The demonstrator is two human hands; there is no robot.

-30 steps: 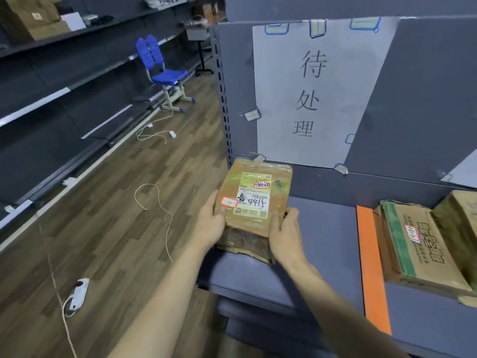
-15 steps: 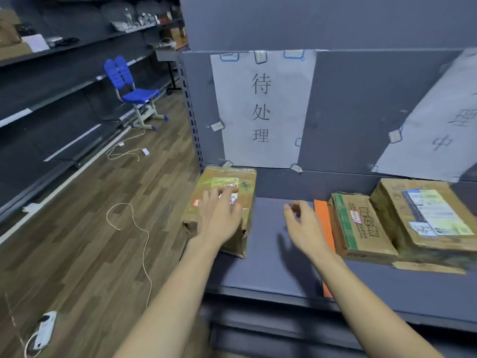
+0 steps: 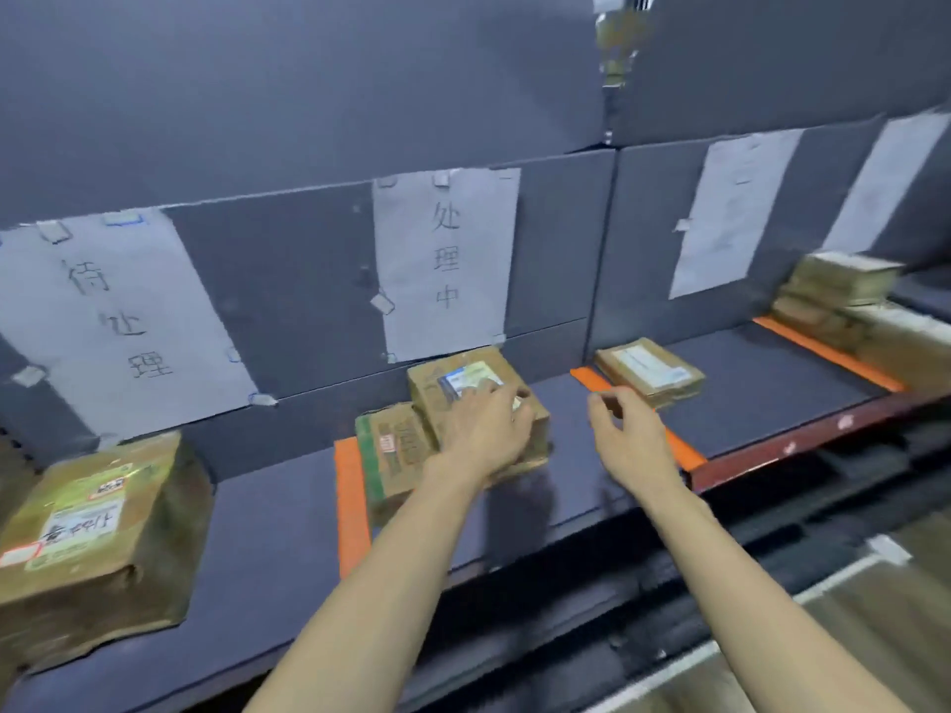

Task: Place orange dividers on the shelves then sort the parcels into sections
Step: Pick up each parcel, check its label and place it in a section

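Fingers point(image 3: 507, 403) of the left hand point(image 3: 486, 429) are laid flat and spread over the top of a taped brown cardboard parcel point(image 3: 478, 398), touching its white label, with nothing gripped. The right hand point(image 3: 625, 434) is held in the air beside it, its fingers loosely curled and empty. This boxy parcel is propped on a flatter carton with a green stripe point(image 3: 391, 455), which lies against an orange divider point(image 3: 351, 501), a flat matte strip. A second orange divider point(image 3: 638, 419) is partly covered by the right hand; a thin parcel point(image 3: 651, 373) lies just past it. A crumpled paper-wrapped parcel point(image 3: 98, 537) sits at the far left. The dark grey shelf point(image 3: 278, 512) is smooth, and white paper signs point(image 3: 445, 259) are taped to its back panel. A third divider point(image 3: 828, 360) and stacked parcels point(image 3: 844, 290) are seen blurred at the right.
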